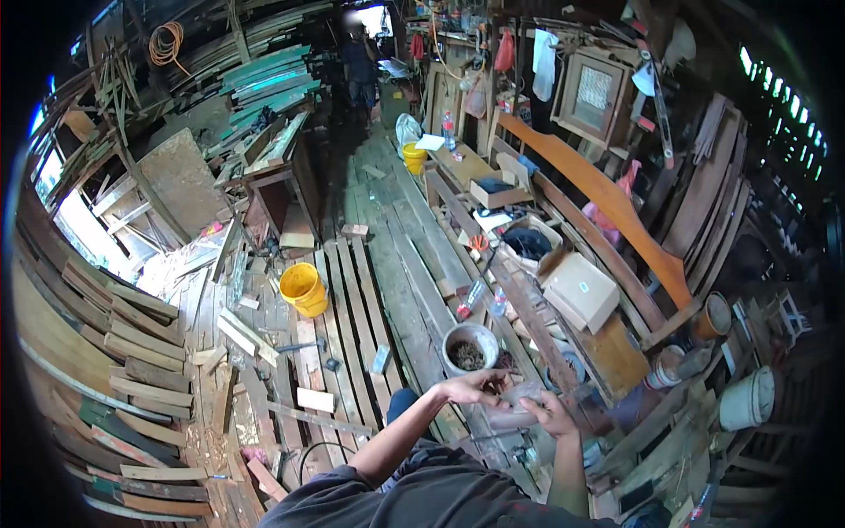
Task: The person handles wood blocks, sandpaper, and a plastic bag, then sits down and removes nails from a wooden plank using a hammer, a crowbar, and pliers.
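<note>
In front of my body, my right hand [554,414] grips a pale, translucent container [512,417] that looks like plastic, with the thumb along its near right side. My left hand [475,387] reaches in from the left with its fingers curled together at the container's left edge. Whatever those fingertips pinch is too small to make out. Just beyond my left hand stands a grey bucket [451,338] with dark brown bits inside.
A yellow bucket [304,290] stands on the slatted floor to the left. A cardboard box [581,292] lies ahead right, beside a long curved orange board [607,189]. Planks are stacked at left [150,378]. A person [359,66] stands far back.
</note>
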Motion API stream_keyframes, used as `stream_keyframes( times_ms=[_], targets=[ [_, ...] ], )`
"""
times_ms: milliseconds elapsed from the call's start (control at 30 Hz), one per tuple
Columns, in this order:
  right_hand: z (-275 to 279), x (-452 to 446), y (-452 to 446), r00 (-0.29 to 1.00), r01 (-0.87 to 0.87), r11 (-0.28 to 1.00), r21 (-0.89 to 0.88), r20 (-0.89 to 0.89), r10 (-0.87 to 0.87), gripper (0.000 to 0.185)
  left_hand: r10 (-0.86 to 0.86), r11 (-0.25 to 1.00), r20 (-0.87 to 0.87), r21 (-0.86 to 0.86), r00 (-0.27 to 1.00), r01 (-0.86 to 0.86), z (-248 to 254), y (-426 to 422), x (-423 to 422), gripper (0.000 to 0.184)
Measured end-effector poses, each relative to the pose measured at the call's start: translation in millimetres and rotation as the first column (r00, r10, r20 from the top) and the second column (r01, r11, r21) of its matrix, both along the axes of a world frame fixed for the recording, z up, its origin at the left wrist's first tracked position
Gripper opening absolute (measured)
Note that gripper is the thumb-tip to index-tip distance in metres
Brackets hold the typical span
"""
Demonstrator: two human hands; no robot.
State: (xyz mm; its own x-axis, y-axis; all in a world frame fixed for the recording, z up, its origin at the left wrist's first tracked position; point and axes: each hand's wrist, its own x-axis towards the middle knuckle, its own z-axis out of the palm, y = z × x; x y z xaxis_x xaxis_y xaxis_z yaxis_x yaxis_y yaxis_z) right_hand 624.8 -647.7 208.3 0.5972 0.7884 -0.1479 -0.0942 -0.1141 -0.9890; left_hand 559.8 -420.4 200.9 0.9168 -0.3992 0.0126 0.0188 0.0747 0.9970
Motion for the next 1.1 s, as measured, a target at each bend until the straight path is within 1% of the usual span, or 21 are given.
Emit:
stream_keyframes(
  times_ms=[33, 133, 167, 200, 267, 300, 333, 400, 433, 467, 533, 567, 600, 667, 700, 767, 800, 867, 933, 1033, 1100],
  targets=[
    [-8, 1, 22, 1.000, -0.028, 1.000, -0.004, -0.006, 0.028, 0.025, 0.001, 0.997, -0.059, -0.081, 0.998, -0.006, 6, 23, -3, 0.035],
    [-11, -2, 107, 0.994, -0.083, 0.996, 0.030, -0.073, 0.085, 0.025, 0.069, 0.996, -0.005, -0.049, 0.998, -0.069, -19, 96, -5, 0.035],
    [1, -5, 138, 0.997, -0.070, 0.998, -0.007, -0.041, 0.070, 0.022, 0.049, 0.998, -0.103, -0.027, 0.993, -0.052, -16, 125, -10, 0.038],
    [-4, -8, 165, 0.996, -0.089, 0.996, -0.021, -0.003, 0.089, 0.022, 0.123, 0.991, -0.044, 0.051, 0.991, -0.121, -6, 152, -16, 0.042],
    [-26, 3, 221, 0.988, -0.130, 0.990, -0.054, 0.082, 0.134, 0.023, 0.229, 0.924, 0.052, 0.304, 0.972, -0.234, -5, 202, -21, 0.046],
    [-37, 10, 243, 0.938, -0.143, 0.984, -0.108, 0.304, 0.170, 0.023, 0.286, 0.909, 0.047, 0.302, 0.957, -0.287, 0, 222, -26, 0.047],
    [-29, 7, 260, 0.927, -0.169, 0.977, -0.128, 0.317, 0.201, 0.023, 0.289, 0.905, 0.075, 0.303, 0.954, -0.298, 2, 242, -28, 0.046],
    [-6, 4, 294, 0.904, -0.212, 0.963, -0.166, 0.340, 0.258, 0.025, 0.276, 0.932, 0.031, 0.234, 0.961, -0.275, 17, 275, -34, 0.044],
    [30, -7, 308, 0.940, -0.257, 0.965, -0.047, 0.221, 0.261, 0.028, 0.293, 0.911, 0.092, 0.275, 0.952, -0.307, 32, 286, -37, 0.040],
    [43, -8, 317, 0.944, -0.268, 0.962, -0.056, 0.183, 0.274, 0.029, 0.293, 0.921, 0.116, 0.232, 0.949, -0.312, 41, 295, -39, 0.038],
    [64, -8, 326, 0.948, -0.294, 0.953, -0.071, 0.102, 0.300, 0.032, 0.313, 0.930, 0.000, 0.202, 0.950, -0.306, 54, 306, -44, 0.038],
    [78, -8, 332, 0.946, -0.284, 0.952, -0.117, 0.129, 0.298, 0.032, 0.356, 0.927, 0.044, 0.105, 0.933, -0.359, 42, 309, -44, 0.045],
    [79, -5, 337, 0.952, -0.208, 0.956, -0.208, 0.180, 0.247, 0.032, 0.417, 0.905, 0.036, 0.084, 0.908, -0.418, 55, 313, -49, 0.050],
    [73, -2, 353, 0.996, -0.089, 0.994, -0.055, 0.005, 0.090, 0.032, 0.529, 0.829, -0.222, -0.072, 0.819, -0.554, 64, 318, -59, 0.051],
    [74, -2, 362, 0.999, -0.029, 0.999, -0.015, -0.024, 0.029, 0.031, 0.540, 0.782, -0.309, -0.161, 0.783, -0.603, 57, 320, -61, 0.047],
    [78, -3, 383, 0.993, 0.091, 0.994, 0.062, -0.083, -0.086, 0.030, 0.473, 0.788, -0.334, -0.255, 0.816, -0.561, 43, 328, -67, 0.040],
    [75, -4, 391, 0.989, 0.117, 0.990, 0.083, -0.105, -0.108, 0.030, 0.441, 0.787, -0.340, -0.299, 0.831, -0.540, 40, 331, -69, 0.037],
    [65, -6, 408, 0.977, 0.166, 0.977, 0.133, -0.153, -0.145, 0.032, 0.594, 0.697, -0.283, -0.287, 0.753, -0.657, 66, 330, -79, 0.024],
    [58, -10, 423, 0.980, 0.144, 0.980, 0.137, -0.156, -0.122, 0.031, 0.669, 0.677, -0.257, -0.176, 0.697, -0.714, 56, 340, -82, 0.022],
    [53, -19, 443, 0.987, 0.110, 0.984, 0.142, -0.134, -0.091, 0.029, 0.717, 0.648, -0.210, -0.151, 0.665, -0.747, 58, 355, -93, 0.017],
    [52, -22, 452, 0.994, 0.064, 0.990, 0.125, -0.102, -0.051, 0.027, 0.733, 0.623, -0.218, -0.166, 0.644, -0.765, 59, 365, -99, 0.016]
  ],
)
